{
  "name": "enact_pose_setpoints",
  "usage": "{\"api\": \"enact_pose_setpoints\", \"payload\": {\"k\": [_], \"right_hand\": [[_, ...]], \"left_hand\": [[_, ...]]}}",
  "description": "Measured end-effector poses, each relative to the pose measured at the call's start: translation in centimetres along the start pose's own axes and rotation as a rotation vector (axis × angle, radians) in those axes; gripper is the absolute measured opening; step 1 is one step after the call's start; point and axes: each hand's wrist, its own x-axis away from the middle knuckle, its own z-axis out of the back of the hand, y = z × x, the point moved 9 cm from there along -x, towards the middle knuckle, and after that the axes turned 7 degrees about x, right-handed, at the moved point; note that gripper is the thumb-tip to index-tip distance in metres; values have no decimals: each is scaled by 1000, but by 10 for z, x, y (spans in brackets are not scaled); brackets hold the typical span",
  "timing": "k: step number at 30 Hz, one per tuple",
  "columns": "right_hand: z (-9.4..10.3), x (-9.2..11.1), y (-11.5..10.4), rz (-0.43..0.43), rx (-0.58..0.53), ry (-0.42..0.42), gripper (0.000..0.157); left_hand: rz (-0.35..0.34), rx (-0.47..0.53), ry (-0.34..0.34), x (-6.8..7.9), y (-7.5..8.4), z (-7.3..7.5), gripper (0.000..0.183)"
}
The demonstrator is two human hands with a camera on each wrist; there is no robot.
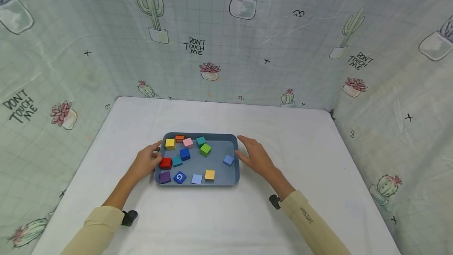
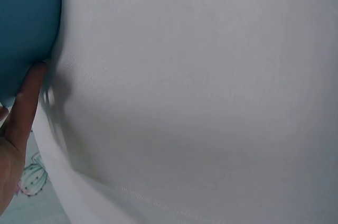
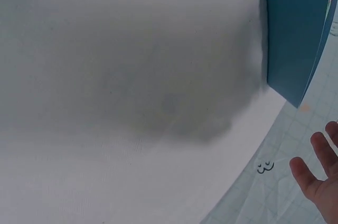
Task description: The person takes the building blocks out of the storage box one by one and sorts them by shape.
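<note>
A shallow blue-grey tray (image 1: pixel 198 185) sits on the white table, holding several small coloured cubes. My left hand (image 1: pixel 146 160) is at the tray's left side, thumb and index finger spread along the rim. In the left wrist view, an extended finger (image 2: pixel 29 97) touches the outer wall. My right hand (image 1: pixel 258 156) is beside the right end with fingers spread, holding nothing; the right wrist view shows these fingertips apart from the tray wall (image 3: pixel 296 28). Near the left hand lie a red cube (image 1: pixel 165 163) and a yellow cube (image 1: pixel 170 144). A light blue cube (image 1: pixel 228 160) lies nearest the right hand.
Other cubes in the tray include a green cube (image 1: pixel 205 150), a purple cube (image 1: pixel 164 177) and an orange-yellow cube (image 1: pixel 210 175). White cloth covers the table (image 1: pixel 212 219). A cactus-printed curtain (image 1: pixel 226 38) hangs behind and along both sides.
</note>
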Motion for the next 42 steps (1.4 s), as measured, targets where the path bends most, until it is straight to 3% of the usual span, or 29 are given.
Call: {"api": "enact_pose_setpoints", "payload": {"k": [13,23,36,42], "right_hand": [[-4,-2,-1,-1,1,-51,59],[-15,-1,-5,-23,-29,-125,61],[-24,-8,-15,11,-39,-167,59],[-22,-10,-18,10,-33,-163,57]], "left_hand": [[43,41,-14,1,-5,-3,58],[30,-22,5,1,-3,-4,57],[79,49,-40,0,-10,0,58],[71,76,-50,0,-9,-2,57]]}}
